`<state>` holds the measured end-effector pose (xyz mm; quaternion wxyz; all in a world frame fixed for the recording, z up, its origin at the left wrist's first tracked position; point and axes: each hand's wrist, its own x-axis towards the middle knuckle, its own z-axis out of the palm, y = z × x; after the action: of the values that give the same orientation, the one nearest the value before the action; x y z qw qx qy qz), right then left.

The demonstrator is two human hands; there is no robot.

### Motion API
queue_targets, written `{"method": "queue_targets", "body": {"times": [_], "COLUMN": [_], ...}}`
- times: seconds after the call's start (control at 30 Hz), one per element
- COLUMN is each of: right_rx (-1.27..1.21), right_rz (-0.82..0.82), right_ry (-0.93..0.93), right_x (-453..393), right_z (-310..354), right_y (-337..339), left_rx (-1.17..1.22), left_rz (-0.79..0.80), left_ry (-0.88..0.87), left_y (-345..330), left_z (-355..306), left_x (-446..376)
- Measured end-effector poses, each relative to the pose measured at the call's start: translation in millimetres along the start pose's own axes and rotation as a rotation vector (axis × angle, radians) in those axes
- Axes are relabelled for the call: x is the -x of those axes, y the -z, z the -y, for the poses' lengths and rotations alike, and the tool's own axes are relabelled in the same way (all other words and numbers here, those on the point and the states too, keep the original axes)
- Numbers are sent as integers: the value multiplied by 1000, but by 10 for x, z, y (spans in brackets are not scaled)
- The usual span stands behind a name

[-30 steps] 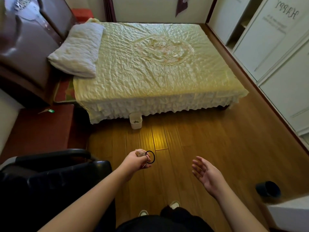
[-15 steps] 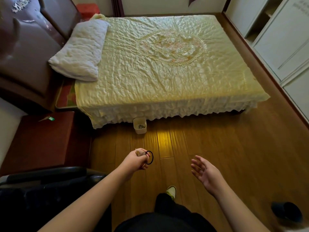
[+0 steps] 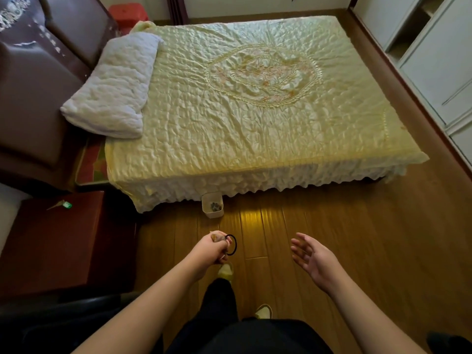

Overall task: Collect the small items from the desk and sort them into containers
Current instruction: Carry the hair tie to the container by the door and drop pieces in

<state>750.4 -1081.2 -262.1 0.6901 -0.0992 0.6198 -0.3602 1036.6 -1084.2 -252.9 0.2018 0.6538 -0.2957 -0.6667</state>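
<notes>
My left hand (image 3: 213, 247) is closed around a black hair tie (image 3: 232, 244), whose loop sticks out past the fingers, and a small brownish item (image 3: 216, 237) held at the top of the fist. My right hand (image 3: 313, 258) hangs open to the right, palm turned left, holding nothing. A small white container (image 3: 212, 206) with a few dark bits inside stands on the wooden floor at the foot of the bed skirt, ahead of my left hand.
A bed with a pale yellow cover (image 3: 255, 106) and a white pillow (image 3: 115, 85) fills the view ahead. A dark red nightstand (image 3: 66, 241) with a green-tagged key (image 3: 62, 204) stands left. A black chair (image 3: 51, 325) is at bottom left. White wardrobes (image 3: 439, 60) line the right.
I have stepped closer to the bed and the white container; one foot has moved forward. Both hands keep their pose, the left still closed on the hair tie.
</notes>
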Motion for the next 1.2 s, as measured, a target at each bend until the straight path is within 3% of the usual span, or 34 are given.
{"method": "queue_targets", "body": {"times": [0.3, 0.57, 0.73, 1.2], "right_rx": [-222, -425, -539, -794], "right_rz": [-140, -280, -366, -529], "right_ry": [43, 110, 122, 131], "right_x": [-362, -304, -203, 273], "right_z": [523, 686, 681, 675], "right_y": [-193, 179, 651, 2488], "left_rx": [-72, -126, -309, -574], "left_rz": [234, 440, 572, 649], "left_ry": [-2, 57, 45, 47], "left_y": [-73, -743, -1366, -3720], "left_z": [-912, -1577, -1769, -1636], "left_x": [-818, -1323, -1351, -1215]}}
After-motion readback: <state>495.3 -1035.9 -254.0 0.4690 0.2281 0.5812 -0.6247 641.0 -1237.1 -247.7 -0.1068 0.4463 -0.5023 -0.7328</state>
